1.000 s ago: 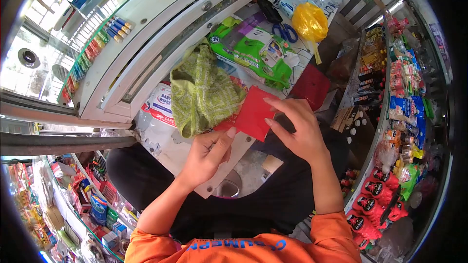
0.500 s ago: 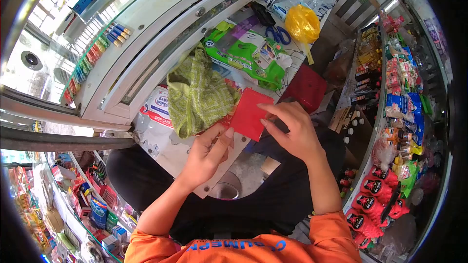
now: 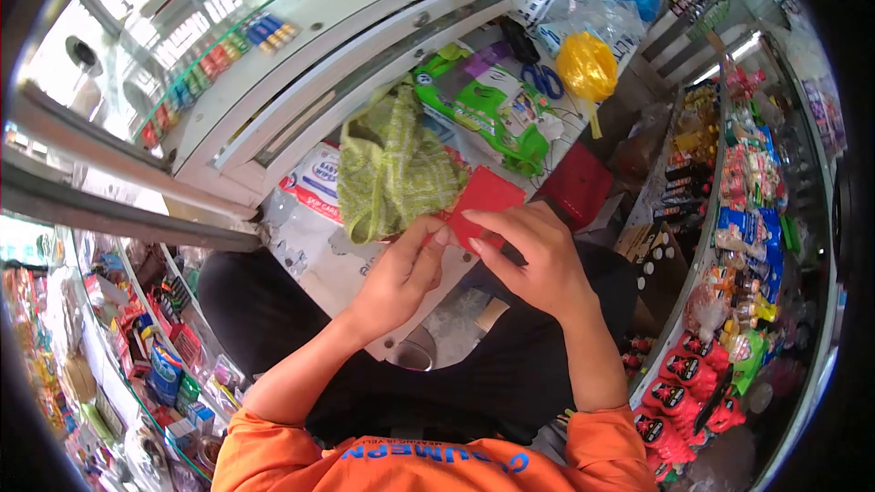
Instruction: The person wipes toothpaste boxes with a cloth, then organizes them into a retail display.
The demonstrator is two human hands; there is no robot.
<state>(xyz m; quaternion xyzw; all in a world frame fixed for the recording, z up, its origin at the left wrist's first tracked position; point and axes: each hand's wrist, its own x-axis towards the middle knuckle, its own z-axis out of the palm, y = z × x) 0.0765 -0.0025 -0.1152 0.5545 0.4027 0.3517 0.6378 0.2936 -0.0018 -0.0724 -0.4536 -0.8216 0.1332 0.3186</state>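
A flat piece of red paper (image 3: 493, 193), possibly an envelope, is held over the table's front edge. My left hand (image 3: 406, 264) pinches its lower left corner between thumb and finger. Over its right part is my right hand (image 3: 538, 255), with thumb and index finger apart and their tips at the paper's face; its other fingers are partly hidden. Just behind and left of the paper lies a crumpled green checked cloth (image 3: 396, 164). A baby wipes pack (image 3: 314, 179) sticks out from under the cloth's left side.
Behind the cloth are a green plastic package (image 3: 488, 105), blue-handled scissors (image 3: 543, 82) and a yellow plastic bag (image 3: 586, 66). A dark red item (image 3: 576, 187) sits right of the table. Shelves of packaged goods (image 3: 743, 219) stand at right; a metal-framed glass counter (image 3: 301, 64) borders the table.
The view has shifted, so the table items appear farther right. My right thumb and index finger have moved leftward across the red paper, closer to my left hand, which keeps its pinch.
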